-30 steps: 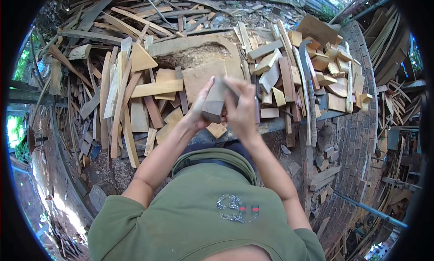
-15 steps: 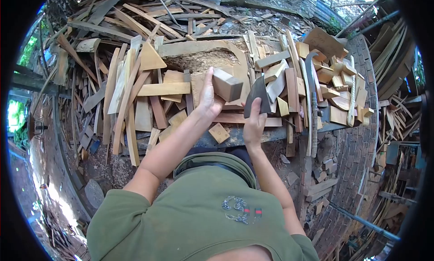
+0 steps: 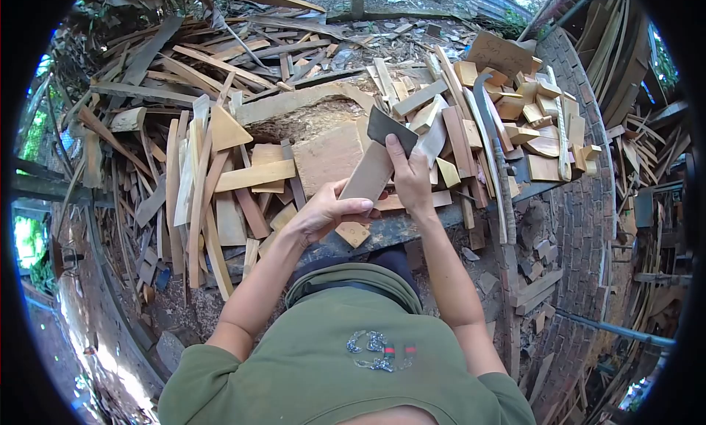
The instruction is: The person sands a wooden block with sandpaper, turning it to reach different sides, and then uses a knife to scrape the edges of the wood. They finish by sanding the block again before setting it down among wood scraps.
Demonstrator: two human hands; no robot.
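A flat-faced wooden block point(image 3: 368, 172) is held at its lower end by my left hand point(image 3: 329, 212), with the thumb across its face. My right hand point(image 3: 412, 176) grips a dark, thin sheet point(image 3: 391, 130), which lies against the block's upper end. Both hands are over the front part of the workbench. Behind the block lies a broad wooden board point(image 3: 323, 158). Just below my left hand, a small wooden piece with dark spots point(image 3: 354, 234) rests near the bench edge.
Wood strips point(image 3: 197, 182) are heaped on the left. To the right are many cut blocks point(image 3: 543, 142) and a long curved tool point(image 3: 494, 123). A scrap pile point(image 3: 243, 53) lies behind, and a brick surface point(image 3: 581, 256) runs along the right.
The block has turned and come lower, its broad face now showing. My right hand has raised the dark sheet onto its upper end. The view has shifted slightly.
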